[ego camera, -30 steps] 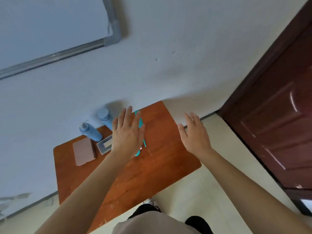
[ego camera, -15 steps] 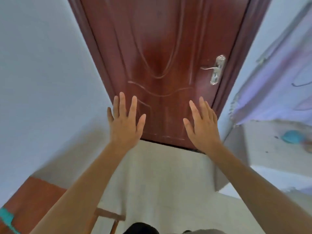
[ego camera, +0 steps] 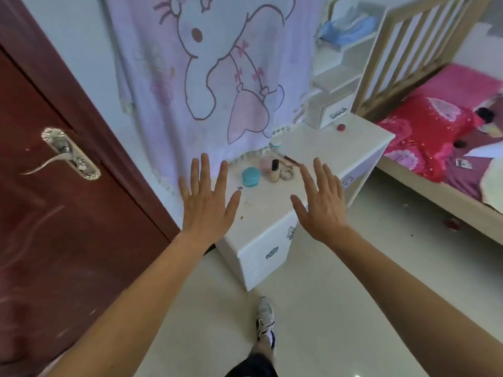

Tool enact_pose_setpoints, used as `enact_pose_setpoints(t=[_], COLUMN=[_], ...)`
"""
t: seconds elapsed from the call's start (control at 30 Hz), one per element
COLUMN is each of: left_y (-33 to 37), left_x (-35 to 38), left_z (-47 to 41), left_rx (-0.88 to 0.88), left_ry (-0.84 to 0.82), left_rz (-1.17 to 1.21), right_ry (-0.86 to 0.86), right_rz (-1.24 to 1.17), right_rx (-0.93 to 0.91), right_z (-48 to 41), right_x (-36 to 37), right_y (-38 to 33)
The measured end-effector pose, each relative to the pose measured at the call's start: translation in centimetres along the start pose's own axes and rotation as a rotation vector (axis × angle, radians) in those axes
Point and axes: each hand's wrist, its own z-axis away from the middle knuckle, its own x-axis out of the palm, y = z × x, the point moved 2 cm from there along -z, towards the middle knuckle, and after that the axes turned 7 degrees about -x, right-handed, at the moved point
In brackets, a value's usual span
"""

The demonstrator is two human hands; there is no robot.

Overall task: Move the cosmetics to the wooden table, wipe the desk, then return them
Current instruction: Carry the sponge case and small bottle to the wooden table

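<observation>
My left hand [ego camera: 206, 205] and right hand [ego camera: 321, 205] are both held out flat with the fingers spread, empty, hovering apart from each other above the near end of the white desk [ego camera: 272, 210]; neither touches anything. Past my fingertips, towards the back edge by the hanging cloth [ego camera: 217, 77], the cosmetics sit in a loose cluster: a teal round case [ego camera: 251, 177] nearest my left hand, a foundation bottle [ego camera: 275, 170] upright just beside it, and a thin brush [ego camera: 289, 159] lying behind; a small jar [ego camera: 275, 144] stands further along the back edge, and a red cap [ego camera: 341, 127] lies near the far corner by the little drawer unit [ego camera: 333, 111]. The wooden table is not in view.

I judge I'm in the clearing step, since dark specks dot the desk top and it looks unwiped; next I need to step closer, lower both hands, and take the case and bottle.

No writing is legible; the bottle's label is too small, and the cloth shows only a cartoon figure.
</observation>
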Motion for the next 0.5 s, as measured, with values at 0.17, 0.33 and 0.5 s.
enact_pose_setpoints(t=[0.17,0.33,0.5], left_y=[6.0,8.2,8.7], left_x=[6.0,12.0,16.5], left_z=[-8.5,-15.7,-19.5], left_rx=[0.113,0.163,0.148], left_ry=[-0.141,-0.306,-0.434], left_rz=[0.105,0.085,0.077], right_ry=[-0.077,-0.157,-0.237], right_rz=[0.092,0.108,-0.020], right_rx=[0.142,0.214,0.270], right_z=[-4.2,-9.9,-13.6], right_x=[0.3,1.4,5.1], right_y=[7.6,12.9,15.2])
